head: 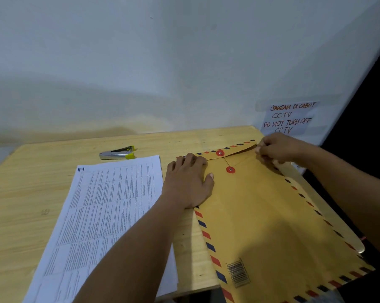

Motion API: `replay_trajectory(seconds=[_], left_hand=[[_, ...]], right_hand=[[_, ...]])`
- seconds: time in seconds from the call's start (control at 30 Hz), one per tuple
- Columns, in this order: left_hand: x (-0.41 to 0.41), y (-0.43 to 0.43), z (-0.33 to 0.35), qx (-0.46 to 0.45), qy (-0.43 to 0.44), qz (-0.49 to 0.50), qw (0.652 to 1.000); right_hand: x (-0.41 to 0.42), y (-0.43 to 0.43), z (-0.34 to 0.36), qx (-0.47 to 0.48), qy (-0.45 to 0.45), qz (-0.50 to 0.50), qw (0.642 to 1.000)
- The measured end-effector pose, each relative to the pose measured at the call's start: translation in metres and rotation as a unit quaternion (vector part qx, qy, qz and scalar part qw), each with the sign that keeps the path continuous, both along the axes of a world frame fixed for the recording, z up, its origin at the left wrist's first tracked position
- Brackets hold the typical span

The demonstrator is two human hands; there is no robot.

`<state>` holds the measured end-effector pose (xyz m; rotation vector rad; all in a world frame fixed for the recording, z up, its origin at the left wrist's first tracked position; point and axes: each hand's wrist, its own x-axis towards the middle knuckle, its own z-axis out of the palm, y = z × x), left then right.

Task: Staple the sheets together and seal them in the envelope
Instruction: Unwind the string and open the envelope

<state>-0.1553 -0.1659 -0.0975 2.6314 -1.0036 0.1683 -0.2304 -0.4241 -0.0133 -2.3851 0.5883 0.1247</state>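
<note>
A brown envelope [272,215] with a red-and-blue striped border lies on the right half of the table. Its flap is folded down, and a thin string runs between two red button discs [230,169]. My left hand [188,182] lies flat with spread fingers on the envelope's upper left corner. My right hand [276,150] has its fingers curled at the flap's upper right corner, pinching its edge. A stack of printed sheets [110,219] lies to the left of the envelope. A silver stapler [117,153] with yellow tips sits beyond the sheets.
The wooden table [27,193] meets a white wall at the back. A handwritten paper notice [289,118] is taped to the wall at the right. The envelope's lower end overhangs the table's front right edge.
</note>
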Motion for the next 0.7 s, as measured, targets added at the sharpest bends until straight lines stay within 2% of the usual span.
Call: replay_trajectory(seconds=[0.07,0.13,0.3,0.4,0.53,0.7], left_hand=[[0.0,-0.001,0.0,0.003,-0.001,0.002,1.0],[0.001,-0.001,0.0,0.006,0.0,0.002,1.0],[0.0,-0.001,0.001,0.013,-0.001,0.002,1.0],[0.0,0.0,0.002,0.012,0.0,0.001,1.0],[0.0,0.0,0.003,0.011,0.004,0.003,1.0],[0.001,0.0,0.001,0.006,-0.002,0.003,1.0]], right_hand=[[-0.004,-0.015,0.006,-0.073,0.084,0.023,0.994],[-0.01,-0.018,0.01,-0.088,0.124,0.038,0.988],[-0.006,0.018,-0.007,-0.169,-0.004,0.074,0.983],[0.005,0.045,-0.03,-0.228,-0.041,0.086,0.969],[0.012,0.061,-0.041,-0.342,-0.086,0.096,0.931],[0.014,0.062,-0.037,-0.469,-0.083,0.175,0.861]])
